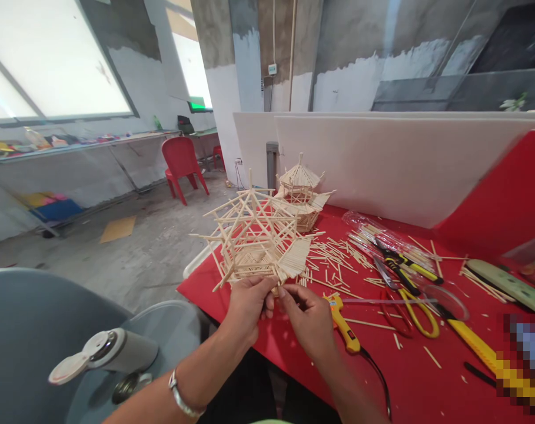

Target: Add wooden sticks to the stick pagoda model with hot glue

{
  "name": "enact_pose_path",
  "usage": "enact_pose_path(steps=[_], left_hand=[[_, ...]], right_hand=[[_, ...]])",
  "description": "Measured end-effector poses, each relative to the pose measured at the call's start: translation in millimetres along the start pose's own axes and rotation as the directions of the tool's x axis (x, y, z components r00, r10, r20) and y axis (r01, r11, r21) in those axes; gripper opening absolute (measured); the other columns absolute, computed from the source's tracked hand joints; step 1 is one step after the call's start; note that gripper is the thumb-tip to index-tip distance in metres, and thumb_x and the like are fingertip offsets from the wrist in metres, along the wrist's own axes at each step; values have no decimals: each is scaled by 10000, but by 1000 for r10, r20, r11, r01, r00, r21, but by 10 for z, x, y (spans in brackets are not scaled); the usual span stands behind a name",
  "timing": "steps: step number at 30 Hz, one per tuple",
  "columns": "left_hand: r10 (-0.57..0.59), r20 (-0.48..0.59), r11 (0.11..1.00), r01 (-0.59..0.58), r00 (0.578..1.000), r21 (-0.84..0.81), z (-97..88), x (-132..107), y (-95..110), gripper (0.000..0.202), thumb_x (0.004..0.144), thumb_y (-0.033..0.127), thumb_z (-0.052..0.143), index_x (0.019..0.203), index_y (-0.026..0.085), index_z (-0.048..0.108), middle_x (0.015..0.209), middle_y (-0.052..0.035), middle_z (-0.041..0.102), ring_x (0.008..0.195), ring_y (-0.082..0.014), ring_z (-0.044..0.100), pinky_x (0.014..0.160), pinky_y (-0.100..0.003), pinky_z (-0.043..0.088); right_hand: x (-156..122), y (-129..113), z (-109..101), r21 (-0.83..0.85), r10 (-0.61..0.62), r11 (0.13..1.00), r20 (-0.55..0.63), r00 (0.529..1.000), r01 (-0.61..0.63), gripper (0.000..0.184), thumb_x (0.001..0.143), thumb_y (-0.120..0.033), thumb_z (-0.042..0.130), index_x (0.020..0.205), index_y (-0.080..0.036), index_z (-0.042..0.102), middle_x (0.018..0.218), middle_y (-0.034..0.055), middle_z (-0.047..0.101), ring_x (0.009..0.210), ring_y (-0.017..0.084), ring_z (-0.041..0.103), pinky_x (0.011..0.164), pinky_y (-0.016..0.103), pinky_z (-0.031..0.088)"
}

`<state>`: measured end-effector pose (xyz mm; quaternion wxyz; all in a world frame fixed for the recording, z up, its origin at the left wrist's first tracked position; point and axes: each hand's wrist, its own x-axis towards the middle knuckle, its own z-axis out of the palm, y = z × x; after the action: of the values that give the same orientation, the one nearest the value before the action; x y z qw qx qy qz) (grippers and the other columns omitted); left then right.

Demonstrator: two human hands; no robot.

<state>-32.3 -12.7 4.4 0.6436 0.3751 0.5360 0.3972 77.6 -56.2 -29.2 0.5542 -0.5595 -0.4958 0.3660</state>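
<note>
A pavilion model of thin wooden sticks (252, 221) stands at the near corner of the red table, its upper roof a bare frame. One lower roof panel on its right side is covered with sticks laid side by side. My left hand (249, 306) is closed on the model's near edge, thumb and fingers pinched together. Right beside it, my right hand (309, 315) is closed in a pinch at the same edge; whatever its fingertips hold is hidden. To the right of that hand lies a yellow glue gun (344, 327) with a black cord.
Behind stands a second stick pavilion (300, 191) with covered roofs. Cut sticks (331, 259) are scattered over the red table (408, 383). Scissors (419, 312), a yellow utility knife (479, 347) and a plastic pack of sticks (373, 232) lie right. A white bottle (130, 350) rests on a grey stool (179, 330).
</note>
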Motion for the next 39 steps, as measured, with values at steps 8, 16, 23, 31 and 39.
enact_pose_path(steps=[8, 16, 23, 31, 39], left_hand=[[-24, -23, 991, 21, 999, -134, 64, -34, -93, 320, 700, 360, 691, 511, 162, 525, 357, 45, 461, 278, -44, 349, 324, -179, 223], [-30, -9, 968, 27, 1000, -250, 88, -43, -149, 332, 656, 380, 705, 480, 153, 536, 376, 33, 492, 281, -40, 365, 331, -176, 231], [-85, 17, 903, 84, 996, -422, 101, -56, -180, 360, 550, 379, 787, 483, 163, 507, 360, 61, 449, 289, -32, 328, 329, -168, 202], [-107, 3, 890, 97, 994, -445, 116, -47, -227, 399, 536, 419, 814, 483, 162, 513, 354, 58, 449, 293, -33, 322, 329, -171, 204], [-103, 23, 874, 101, 994, -476, 118, -53, -274, 426, 556, 434, 814, 466, 162, 499, 350, 63, 422, 300, -34, 312, 336, -175, 195]], right_hand=[[3, 50, 63, -8, 21, 1000, -79, 997, -22, 247, 855, -408, 590, 812, -193, 703, 700, 12, 699, 629, 143, 615, 612, 239, 479], [-16, 97, 104, -42, 5, 999, -135, 991, -11, 256, 851, -412, 593, 810, -184, 704, 662, 5, 687, 557, 124, 590, 535, 221, 463], [3, 79, 117, -88, -20, 996, -165, 986, 6, 253, 850, -413, 597, 804, -192, 710, 655, -1, 686, 552, 118, 585, 529, 211, 459], [-10, 130, 108, -162, -68, 986, -170, 983, 40, 244, 852, -410, 593, 823, -199, 711, 684, 5, 699, 565, 127, 604, 551, 225, 472], [-24, 199, 95, -235, -120, 969, -177, 977, 77, 214, 856, -392, 594, 835, -212, 707, 707, 4, 704, 606, 140, 630, 594, 236, 483]])
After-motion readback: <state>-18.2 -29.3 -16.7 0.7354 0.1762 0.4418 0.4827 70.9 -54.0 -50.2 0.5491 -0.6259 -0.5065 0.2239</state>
